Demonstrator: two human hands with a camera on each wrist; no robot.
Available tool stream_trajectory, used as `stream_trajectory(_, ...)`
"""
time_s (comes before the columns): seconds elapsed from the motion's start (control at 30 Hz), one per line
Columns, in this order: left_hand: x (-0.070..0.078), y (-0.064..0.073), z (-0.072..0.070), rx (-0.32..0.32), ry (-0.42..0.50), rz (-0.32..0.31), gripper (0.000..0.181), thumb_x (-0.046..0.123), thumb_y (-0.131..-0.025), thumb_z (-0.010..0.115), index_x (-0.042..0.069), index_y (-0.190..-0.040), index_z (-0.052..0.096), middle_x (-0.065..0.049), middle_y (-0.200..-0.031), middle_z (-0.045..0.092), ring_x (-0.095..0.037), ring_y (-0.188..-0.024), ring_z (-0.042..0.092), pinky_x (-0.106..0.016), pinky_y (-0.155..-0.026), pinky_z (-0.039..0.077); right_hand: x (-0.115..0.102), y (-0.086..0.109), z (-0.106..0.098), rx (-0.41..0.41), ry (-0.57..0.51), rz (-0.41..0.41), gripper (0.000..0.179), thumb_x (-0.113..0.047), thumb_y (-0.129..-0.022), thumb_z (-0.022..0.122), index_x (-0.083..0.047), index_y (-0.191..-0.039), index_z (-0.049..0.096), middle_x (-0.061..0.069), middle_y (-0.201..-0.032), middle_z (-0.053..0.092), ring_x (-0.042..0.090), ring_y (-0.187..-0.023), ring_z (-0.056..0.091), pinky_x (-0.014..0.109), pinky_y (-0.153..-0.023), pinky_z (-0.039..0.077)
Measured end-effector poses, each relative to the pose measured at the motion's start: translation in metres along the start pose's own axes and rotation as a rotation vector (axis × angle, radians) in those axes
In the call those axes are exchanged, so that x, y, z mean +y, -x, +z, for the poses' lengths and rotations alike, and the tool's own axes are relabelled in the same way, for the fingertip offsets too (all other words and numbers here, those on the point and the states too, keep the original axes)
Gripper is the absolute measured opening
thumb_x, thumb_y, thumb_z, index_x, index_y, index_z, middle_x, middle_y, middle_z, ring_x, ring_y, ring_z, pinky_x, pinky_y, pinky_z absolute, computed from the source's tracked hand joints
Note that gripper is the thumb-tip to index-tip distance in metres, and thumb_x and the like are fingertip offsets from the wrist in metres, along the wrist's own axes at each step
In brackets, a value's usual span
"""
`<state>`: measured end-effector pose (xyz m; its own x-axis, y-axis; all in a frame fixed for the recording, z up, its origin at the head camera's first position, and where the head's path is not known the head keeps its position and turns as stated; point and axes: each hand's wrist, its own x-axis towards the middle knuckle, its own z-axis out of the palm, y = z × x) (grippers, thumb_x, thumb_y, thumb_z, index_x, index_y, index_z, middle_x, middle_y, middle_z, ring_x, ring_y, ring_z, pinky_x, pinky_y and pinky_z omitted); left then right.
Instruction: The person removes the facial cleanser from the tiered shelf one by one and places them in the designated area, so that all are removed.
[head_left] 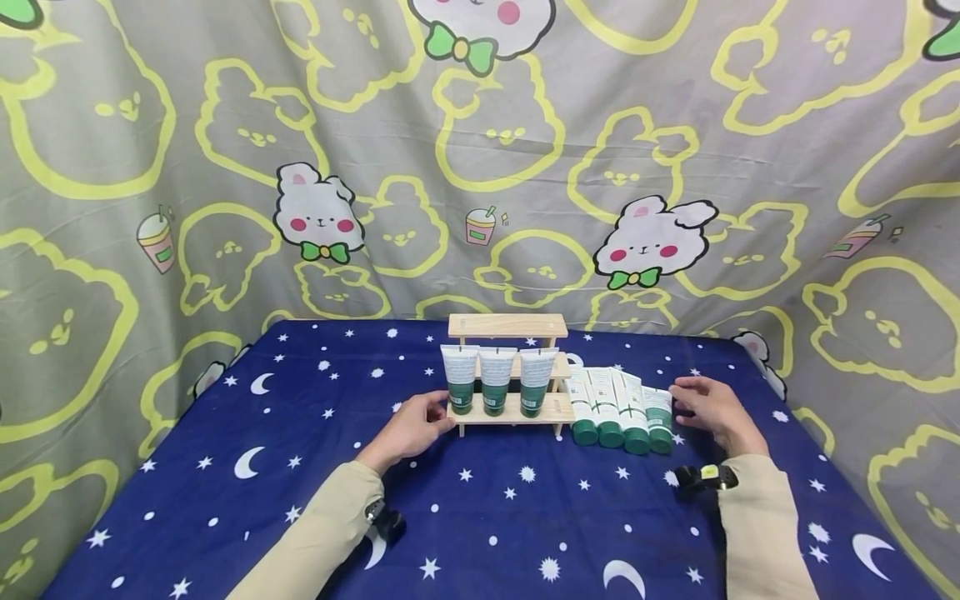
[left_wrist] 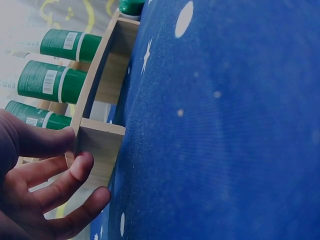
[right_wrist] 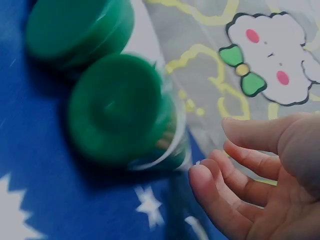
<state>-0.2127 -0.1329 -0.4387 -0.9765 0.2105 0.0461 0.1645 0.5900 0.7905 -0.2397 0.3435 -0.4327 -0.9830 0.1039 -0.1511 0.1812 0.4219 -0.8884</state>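
A small wooden tiered rack [head_left: 508,326] stands on the blue cloth. Three white-and-green squeeze tubes [head_left: 497,379] are lined up upright on its lowest step, caps down. My left hand [head_left: 411,427] pinches the left end of that step; the left wrist view shows the thumb at the board's edge [left_wrist: 88,95] and the other fingers curled by the side panel. To the right of the rack lie several more squeeze tubes [head_left: 630,408], green caps toward me. Beside the rightmost lying tube [head_left: 659,417], my right hand [head_left: 716,412] hovers with relaxed, spread fingers, holding nothing.
A dark blue cloth [head_left: 465,517] with white stars and moons covers the table. Behind it hangs a grey curtain [head_left: 405,150] with yellow outlines and rabbit faces. Something white and curved [head_left: 575,359] shows behind the lying tubes, beside the rack.
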Motion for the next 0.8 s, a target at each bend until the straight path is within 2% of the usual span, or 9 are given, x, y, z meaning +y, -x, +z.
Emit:
stream_trajectory(0.1,0.0,0.0,0.0,0.001,-0.003,0.005,0.048,0.004,-0.091,0.071,-0.007,-0.136,0.059,-0.002,-0.082,0.063,-0.015,-0.074,0.055,-0.03,-0.071,0.045,-0.009,0.004,-0.003,0.025,0.0,-0.048,0.057,-0.023,-0.105,0.058,0.012,-0.145,0.039,0.01,-0.113,0.064,0.006,-0.089,0.061,0.029,-0.076,0.06)
stream_trajectory(0.23,0.0,0.0,-0.001,0.001,-0.002,0.011,0.048,0.004,-0.091,0.071,-0.007,-0.136,0.059,-0.002,-0.082,0.063,-0.015,-0.074,0.056,-0.03,-0.071,0.045,-0.018,0.008,-0.005,0.073,-0.022,-0.121,0.057,-0.023,-0.104,0.06,0.012,-0.145,0.04,-0.014,-0.097,0.061,-0.001,-0.086,0.06,0.026,-0.074,0.059)
stream_trajectory(0.3,0.0,0.0,-0.001,0.0,0.002,0.011,0.048,0.004,-0.091,0.071,-0.007,-0.136,0.059,-0.002,-0.082,0.063,-0.015,-0.074,0.056,-0.03,-0.072,0.045,-0.023,0.009,-0.007,0.101,-0.035,-0.158,0.055,-0.022,-0.104,0.06,0.012,-0.143,0.043,-0.02,-0.092,0.06,-0.003,-0.083,0.06,0.025,-0.073,0.059)
stream_trajectory(0.53,0.0,0.001,-0.001,-0.005,0.003,0.003,0.048,0.005,-0.092,0.071,-0.006,-0.137,0.059,-0.002,-0.083,0.063,-0.015,-0.075,0.056,-0.031,-0.072,0.045,-0.039,0.016,-0.011,0.195,-0.068,-0.258,0.035,-0.026,-0.103,0.062,-0.002,-0.128,0.056,-0.019,-0.092,0.066,0.0,-0.084,0.063,0.022,-0.071,0.058)
stream_trajectory(0.8,0.002,0.002,-0.001,0.003,-0.005,-0.006,0.049,0.005,-0.091,0.071,-0.006,-0.137,0.058,-0.003,-0.085,0.064,-0.016,-0.077,0.056,-0.031,-0.073,0.045,-0.061,0.028,-0.012,0.247,-0.088,-0.339,0.017,-0.027,-0.103,0.062,-0.022,-0.119,0.06,-0.022,-0.093,0.065,-0.001,-0.086,0.064,0.015,-0.072,0.055)
